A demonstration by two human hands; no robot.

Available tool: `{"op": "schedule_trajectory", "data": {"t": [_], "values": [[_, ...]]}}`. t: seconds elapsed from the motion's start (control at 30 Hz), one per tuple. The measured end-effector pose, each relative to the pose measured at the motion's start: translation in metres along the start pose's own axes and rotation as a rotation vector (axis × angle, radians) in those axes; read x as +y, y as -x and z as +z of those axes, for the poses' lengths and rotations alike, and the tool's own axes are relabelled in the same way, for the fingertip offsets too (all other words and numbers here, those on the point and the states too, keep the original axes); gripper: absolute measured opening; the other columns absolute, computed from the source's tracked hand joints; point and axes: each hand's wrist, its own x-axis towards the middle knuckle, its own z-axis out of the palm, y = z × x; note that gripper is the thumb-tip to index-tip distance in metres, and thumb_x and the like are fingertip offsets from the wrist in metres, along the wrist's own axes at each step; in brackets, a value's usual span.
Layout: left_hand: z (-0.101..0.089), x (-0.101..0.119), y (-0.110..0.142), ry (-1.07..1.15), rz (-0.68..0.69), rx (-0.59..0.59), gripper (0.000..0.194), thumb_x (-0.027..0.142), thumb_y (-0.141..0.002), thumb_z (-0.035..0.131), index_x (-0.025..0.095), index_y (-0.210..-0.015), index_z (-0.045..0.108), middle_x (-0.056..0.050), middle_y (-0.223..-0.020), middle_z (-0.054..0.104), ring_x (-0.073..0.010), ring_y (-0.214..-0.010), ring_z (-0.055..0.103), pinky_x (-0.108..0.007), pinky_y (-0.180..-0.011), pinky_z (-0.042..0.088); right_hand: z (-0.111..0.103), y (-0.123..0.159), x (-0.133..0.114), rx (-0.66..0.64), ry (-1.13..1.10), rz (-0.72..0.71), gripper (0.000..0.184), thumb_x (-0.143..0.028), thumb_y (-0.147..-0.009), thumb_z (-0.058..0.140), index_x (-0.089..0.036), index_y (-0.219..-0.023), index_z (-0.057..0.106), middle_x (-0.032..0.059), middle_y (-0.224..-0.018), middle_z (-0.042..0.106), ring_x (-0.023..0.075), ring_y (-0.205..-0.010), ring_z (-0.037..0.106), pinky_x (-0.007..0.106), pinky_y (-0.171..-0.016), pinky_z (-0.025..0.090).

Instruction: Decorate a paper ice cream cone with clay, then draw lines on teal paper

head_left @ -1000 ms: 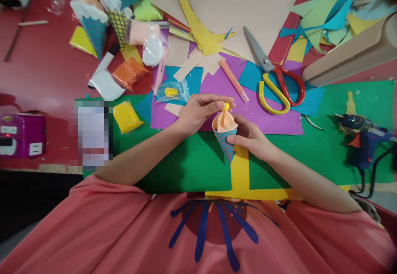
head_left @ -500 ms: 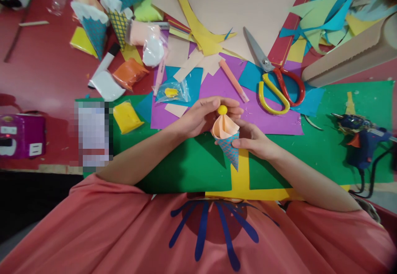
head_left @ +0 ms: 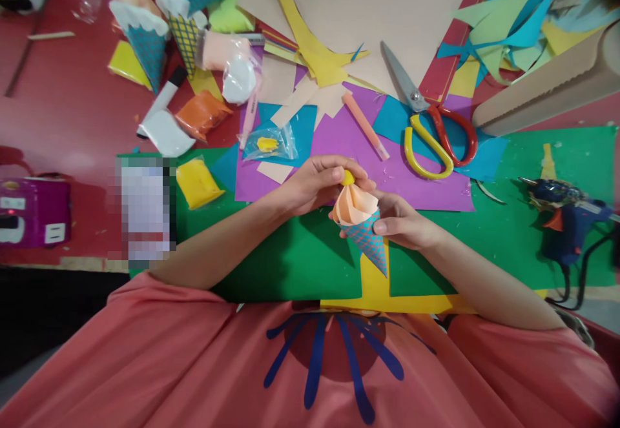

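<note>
My right hand [head_left: 402,221] grips a paper ice cream cone [head_left: 365,237], blue with a pinkish lattice, thumb on its near side and fingers behind. The cone is tilted, its tip pointing down and to the right. Folded peach paper [head_left: 356,205] rises from its mouth like a swirl of ice cream. On top of the swirl sits a small yellow ball [head_left: 347,178]. My left hand [head_left: 322,183] is closed round this ball, with the thumb against it and the fingers curled over from behind. Some fingertips are hidden behind the cone.
Scissors [head_left: 426,124] lie beyond my right hand, a glue gun [head_left: 574,228] at the far right. Yellow clay [head_left: 198,184] and a bag with yellow bits [head_left: 268,144] are on the left. Finished-looking cones [head_left: 145,40] stand at the back left. A green sheet [head_left: 290,254] lies beneath my hands.
The cone has shifted slightly right and toward me, its tip swinging right. My left fingers have curled closer round the yellow ball.
</note>
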Motion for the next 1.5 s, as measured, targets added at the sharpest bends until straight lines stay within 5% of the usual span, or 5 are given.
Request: {"op": "schedule_trajectory", "data": {"t": [0.17,0.4,1.07,1.33,1.5], "values": [[0.009,0.009,0.001,0.053,0.044,0.031,0.065,0.071,-0.08,0.059,0.027,-0.128,0.061,-0.004,-0.122,0.07,-0.0303,-0.124,0.061,-0.049,-0.105,0.049,-0.002,-0.001,0.001,0.154,0.23,-0.133,0.052,-0.037,-0.069,0.084,-0.022,-0.113,0.061,0.0012,-0.104,0.07,0.0146,-0.091,0.069,0.03,-0.087,0.055],[0.011,0.0,0.007,-0.136,0.221,0.022,0.059,0.069,-0.089,0.046,0.028,-0.127,0.064,0.0,-0.138,0.06,-0.0294,-0.139,0.046,-0.043,-0.115,0.041,-0.003,-0.005,0.006,0.319,0.418,-0.241,0.055,-0.042,-0.07,0.082,-0.023,-0.115,0.056,0.004,-0.115,0.066,0.019,-0.107,0.063,0.036,-0.096,0.052],[0.004,-0.003,0.0,-0.156,0.24,0.225,0.025,0.045,-0.077,0.078,0.021,-0.079,0.073,0.0,-0.077,0.073,-0.0119,-0.071,0.07,-0.024,-0.07,0.056,-0.004,-0.006,0.013,0.288,0.432,-0.173,0.06,-0.04,-0.069,0.083,-0.024,-0.119,0.053,0.0058,-0.12,0.064,0.0213,-0.113,0.062,0.04,-0.102,0.049],[0.009,0.001,0.0,-0.081,0.256,0.155,0.028,0.051,-0.085,0.067,0.028,-0.101,0.072,0.0,-0.098,0.074,-0.0138,-0.086,0.071,-0.026,-0.078,0.057,-0.004,-0.005,0.01,0.284,0.466,-0.179,0.056,-0.041,-0.071,0.081,-0.024,-0.117,0.054,0.0057,-0.12,0.064,0.0215,-0.113,0.062,0.04,-0.102,0.049],[0.005,0.004,-0.002,-0.02,0.166,0.183,0.028,0.042,-0.075,0.08,0.027,-0.098,0.071,0.003,-0.078,0.07,-0.0105,-0.072,0.067,-0.021,-0.067,0.056,-0.005,-0.005,0.009,0.269,0.477,-0.166,0.056,-0.043,-0.071,0.081,-0.024,-0.117,0.056,0.0052,-0.12,0.065,0.0216,-0.113,0.062,0.04,-0.102,0.049]]}}
